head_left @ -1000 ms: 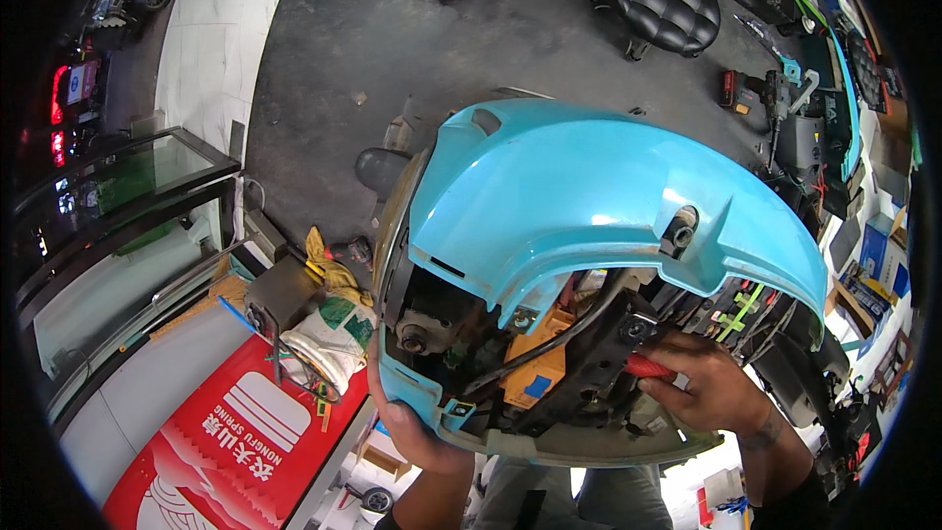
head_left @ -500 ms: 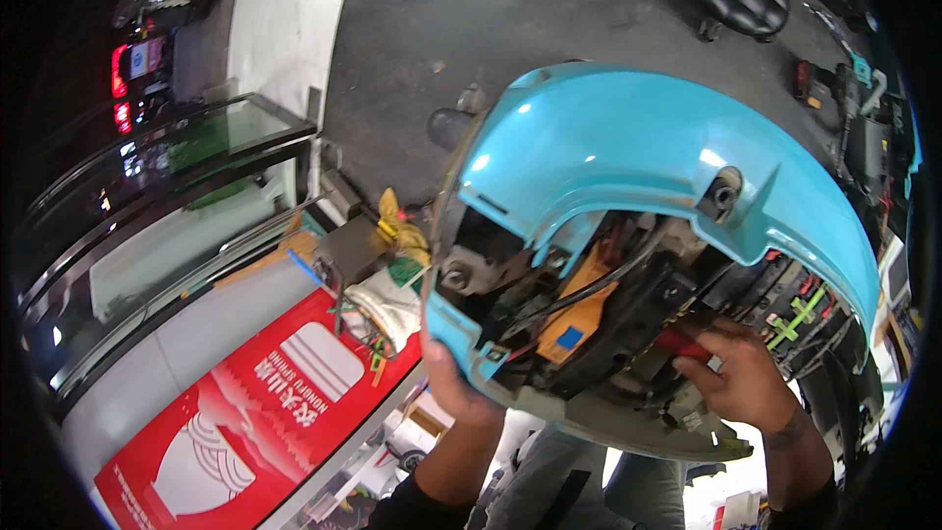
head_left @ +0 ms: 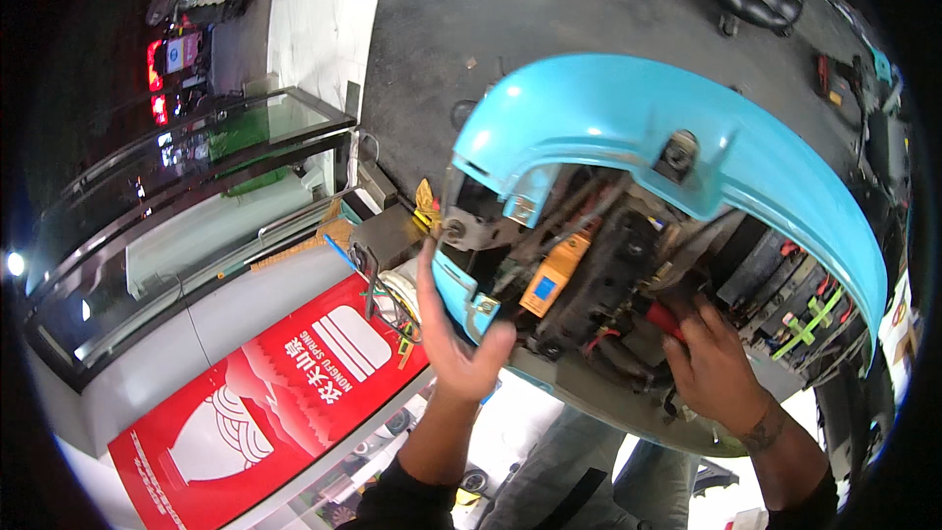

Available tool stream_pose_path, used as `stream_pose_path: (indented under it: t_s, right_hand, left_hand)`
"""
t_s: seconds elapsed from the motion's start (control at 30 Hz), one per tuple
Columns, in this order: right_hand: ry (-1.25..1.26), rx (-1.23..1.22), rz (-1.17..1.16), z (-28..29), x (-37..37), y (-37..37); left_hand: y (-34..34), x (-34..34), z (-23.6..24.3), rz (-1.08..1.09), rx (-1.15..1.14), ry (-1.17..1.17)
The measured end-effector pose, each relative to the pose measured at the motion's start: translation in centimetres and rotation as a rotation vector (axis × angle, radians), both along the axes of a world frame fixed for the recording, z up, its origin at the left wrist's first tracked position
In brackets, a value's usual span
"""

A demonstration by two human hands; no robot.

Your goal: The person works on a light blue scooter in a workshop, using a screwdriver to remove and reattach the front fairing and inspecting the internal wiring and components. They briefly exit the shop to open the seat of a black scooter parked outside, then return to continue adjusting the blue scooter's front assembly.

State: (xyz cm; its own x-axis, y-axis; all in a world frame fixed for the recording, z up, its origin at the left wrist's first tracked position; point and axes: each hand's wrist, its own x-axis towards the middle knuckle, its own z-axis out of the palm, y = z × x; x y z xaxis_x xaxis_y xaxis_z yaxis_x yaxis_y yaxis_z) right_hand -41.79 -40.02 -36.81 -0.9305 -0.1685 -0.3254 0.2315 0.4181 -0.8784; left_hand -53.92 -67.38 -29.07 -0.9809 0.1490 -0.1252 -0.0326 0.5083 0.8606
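A red panel (head_left: 245, 412) lay left of the left hand (head_left: 456, 348). The blue shell (head_left: 608, 113), arching ahead of and between both hands, might well have rocked or slid had the left side lacked firm support. That hand was spread, its fingers extended along the shell's left edge and its thumb held well apart; whether skin met plastic could not be told. Between the hands, nearer the left, sat an orange box (head_left: 554, 275) with a blue patch. Closer to the right hand (head_left: 721, 363) ran a red wire (head_left: 601, 336), which a slipping tool could perhaps have snagged or nicked, since the space looked cramped. The right hand was bent round a red handle (head_left: 665, 321), pinching it low in the shell's cavity; what its far end touched was hidden. Just right of that hand, bright green strips (head_left: 810, 322) also seemed exposed to a stray knuckle.
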Motion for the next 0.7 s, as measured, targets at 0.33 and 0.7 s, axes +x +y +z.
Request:
stream_pose_path:
  t_s: [0.33, 0.7]
  right_hand:
    - [-0.015, -0.045, -0.048, -1.3, 0.9, -0.7]
    - [0.039, -0.162, -0.093, -2.5, 0.9, -0.4]
  left_hand:
    - [-1.4, -3.9, 4.3, -0.164, -0.184, -0.337]
    - [-2.1, -4.5, 4.2, -0.159, -0.190, -0.352]
